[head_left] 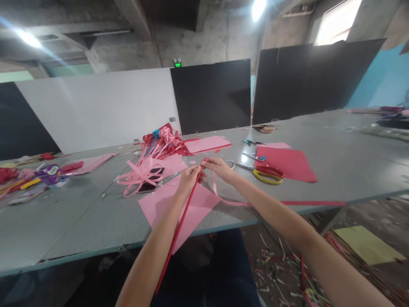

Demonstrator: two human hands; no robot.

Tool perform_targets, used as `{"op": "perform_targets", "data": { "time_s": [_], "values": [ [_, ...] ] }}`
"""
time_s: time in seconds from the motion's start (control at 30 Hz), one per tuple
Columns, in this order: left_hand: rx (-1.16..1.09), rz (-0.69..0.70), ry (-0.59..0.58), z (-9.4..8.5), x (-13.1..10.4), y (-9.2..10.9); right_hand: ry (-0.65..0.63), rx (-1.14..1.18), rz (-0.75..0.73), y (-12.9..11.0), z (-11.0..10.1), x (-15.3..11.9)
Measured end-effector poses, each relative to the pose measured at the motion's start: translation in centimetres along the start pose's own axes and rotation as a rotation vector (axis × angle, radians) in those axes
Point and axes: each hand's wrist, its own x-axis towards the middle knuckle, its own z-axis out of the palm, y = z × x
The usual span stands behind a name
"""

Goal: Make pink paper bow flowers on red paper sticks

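Note:
My left hand (189, 181) is closed around the upper part of a long thin red stick (179, 228), which slants down toward my lap. My right hand (220, 167) pinches at the stick's top end, close against my left fingertips; whether a paper strip is wound there is too small to tell. Beneath my hands lies a pink paper sheet (194, 211), its corner hanging past the table edge. A pink paper strip (236, 204) curls by my right wrist. Left of my hands, pink ribbon loops (140, 175) partly cover a dark phone (150, 184).
Scissors with red and yellow handles (270, 174) lie by red paper (292, 164) on the grey table (96, 204). Behind is a bundle of curled-ribbon sticks (164, 138). A purple packet (50, 174) lies left. Paper scraps (277, 273) litter the floor.

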Motion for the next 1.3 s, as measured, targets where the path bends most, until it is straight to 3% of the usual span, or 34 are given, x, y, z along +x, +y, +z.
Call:
{"op": "perform_targets", "data": {
  "time_s": [0.1,0.3,0.83,1.3],
  "values": [
    [0.075,0.038,-0.001,-0.1,0.0,-0.2,0.064,-0.085,0.02,0.5,0.1,0.1],
    [0.148,0.14,0.076,-0.2,0.2,-1.3,0.067,-0.169,0.118,1.5,-0.1,0.3],
    [-0.021,0.013,0.228,-0.3,0.7,-0.9,-0.017,0.038,0.17,1.1,-0.8,0.5],
    [0.006,-0.01,0.257,-0.2,0.6,-0.7,-0.031,-0.023,0.213,1.3,-1.0,0.5]
  ]
}}
